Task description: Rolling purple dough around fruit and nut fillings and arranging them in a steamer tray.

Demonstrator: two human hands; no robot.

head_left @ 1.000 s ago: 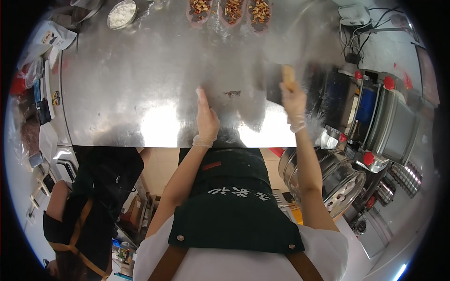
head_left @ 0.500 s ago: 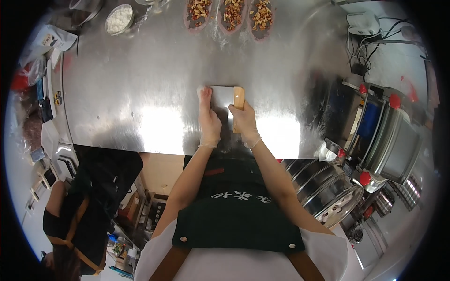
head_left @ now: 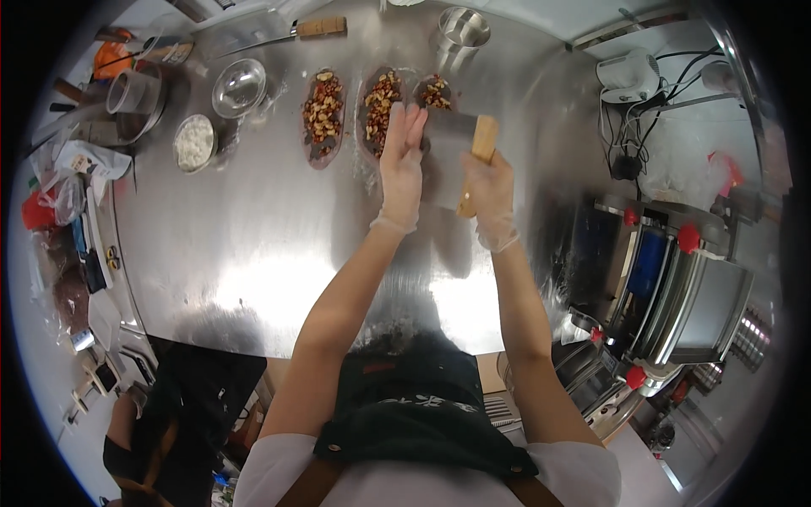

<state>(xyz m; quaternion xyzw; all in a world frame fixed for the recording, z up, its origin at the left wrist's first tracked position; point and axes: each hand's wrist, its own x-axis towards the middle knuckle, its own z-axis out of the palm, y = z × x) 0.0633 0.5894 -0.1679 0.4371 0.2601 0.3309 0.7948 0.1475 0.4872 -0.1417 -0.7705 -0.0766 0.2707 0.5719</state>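
My right hand [head_left: 492,188], in a thin clear glove, grips the wooden handle of a dough scraper [head_left: 448,165] held above the steel table. Its wide flat blade points left. My left hand [head_left: 400,173], gloved too, has its fingers stretched out beside the blade; whether they touch it I cannot tell. Beyond my hands lie three flat, oval purplish pieces, likely dough, topped with chopped nuts: a left piece [head_left: 307,125], a middle piece [head_left: 364,118] and a right piece [head_left: 434,91]. My left hand and the scraper partly cover the middle and right ones.
On the steel table [head_left: 253,228] stand a bowl of white powder [head_left: 195,142], a clear glass bowl [head_left: 239,88] and a metal cup [head_left: 464,32]. A wood-handled knife [head_left: 319,27] lies at the back. A roller machine [head_left: 676,279] is at right; another person [head_left: 169,422] is lower left.
Both hands have moved forward, away from my body, carrying the scraper toward the nut-topped pieces. The view has shifted too, so more of the table's far side shows.
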